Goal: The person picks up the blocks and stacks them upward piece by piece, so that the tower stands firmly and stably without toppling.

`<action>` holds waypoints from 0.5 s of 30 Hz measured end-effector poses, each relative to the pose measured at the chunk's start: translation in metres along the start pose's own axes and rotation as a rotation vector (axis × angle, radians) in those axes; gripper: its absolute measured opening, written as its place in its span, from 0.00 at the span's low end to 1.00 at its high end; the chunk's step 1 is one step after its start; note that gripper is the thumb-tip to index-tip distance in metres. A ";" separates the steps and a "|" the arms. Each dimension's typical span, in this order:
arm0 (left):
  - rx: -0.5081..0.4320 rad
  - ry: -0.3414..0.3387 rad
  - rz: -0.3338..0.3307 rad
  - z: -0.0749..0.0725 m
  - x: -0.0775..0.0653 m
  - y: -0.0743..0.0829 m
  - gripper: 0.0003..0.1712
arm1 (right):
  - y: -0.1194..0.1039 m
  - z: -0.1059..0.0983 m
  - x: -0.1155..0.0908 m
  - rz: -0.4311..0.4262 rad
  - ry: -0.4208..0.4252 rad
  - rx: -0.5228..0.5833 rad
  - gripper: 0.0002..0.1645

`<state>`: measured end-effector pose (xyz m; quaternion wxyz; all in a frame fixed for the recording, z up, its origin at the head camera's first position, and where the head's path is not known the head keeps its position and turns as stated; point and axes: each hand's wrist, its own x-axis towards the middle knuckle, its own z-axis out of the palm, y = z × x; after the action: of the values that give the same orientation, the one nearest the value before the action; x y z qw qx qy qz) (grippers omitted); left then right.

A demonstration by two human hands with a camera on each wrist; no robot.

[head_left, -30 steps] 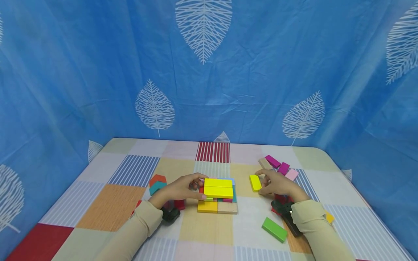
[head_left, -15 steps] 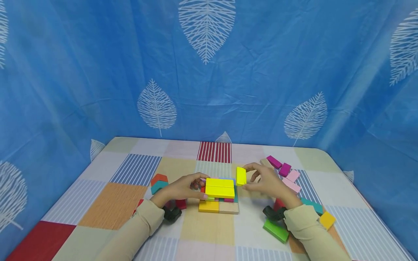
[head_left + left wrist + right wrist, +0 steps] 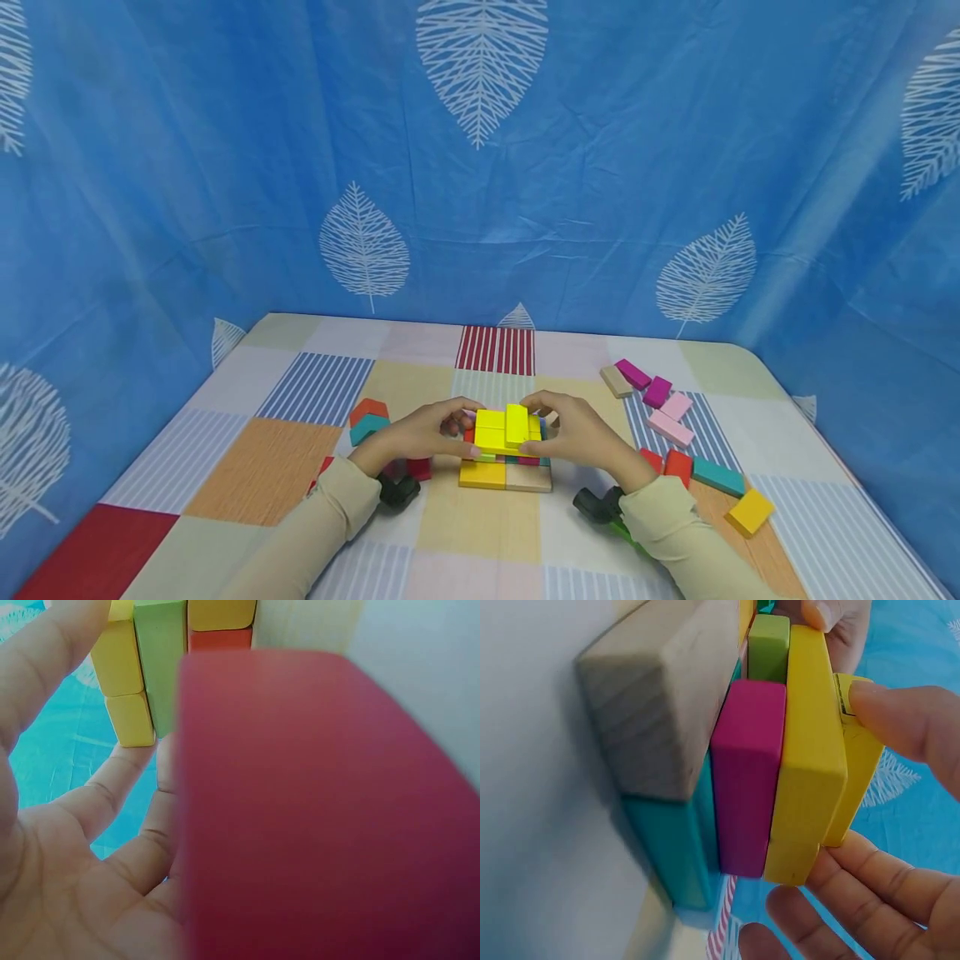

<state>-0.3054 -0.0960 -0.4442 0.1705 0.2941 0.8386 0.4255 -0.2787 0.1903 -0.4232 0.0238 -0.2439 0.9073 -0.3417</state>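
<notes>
Between the thumb and fingers of my right hand (image 3: 577, 432) is a yellow block (image 3: 517, 425), pinched by its two ends. It lies crosswise over two long yellow blocks (image 3: 489, 440) that top a layered stack. My left hand (image 3: 426, 433) grips the left end of those two, thumb in front and fingers behind. Seen from the right wrist, the stack's layers include a magenta block (image 3: 746, 780), a light green block (image 3: 769, 649), a teal block (image 3: 671, 847) and a plain wooden block (image 3: 660, 690). An orange-yellow block (image 3: 482, 474) forms part of the base.
Pink blocks (image 3: 671, 428), magenta blocks (image 3: 657, 392), a teal block (image 3: 717, 476) and an orange-yellow block (image 3: 750, 512) lie loose at right. A green block (image 3: 628, 535) is mostly hidden under my right wrist. A large red block (image 3: 315, 810) fills the left wrist view.
My right hand has lifted the yellow block off the cloth on the right and carried it left onto the stack. The left hand has stayed at the stack's left end.
</notes>
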 end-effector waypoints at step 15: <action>-0.009 -0.015 0.018 -0.001 0.001 -0.005 0.35 | -0.015 0.012 0.011 -0.044 -0.006 -0.020 0.34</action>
<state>-0.3086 -0.0983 -0.4473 0.1743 0.3042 0.8326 0.4287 -0.2794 0.1683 -0.4218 0.0168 -0.2650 0.9050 -0.3324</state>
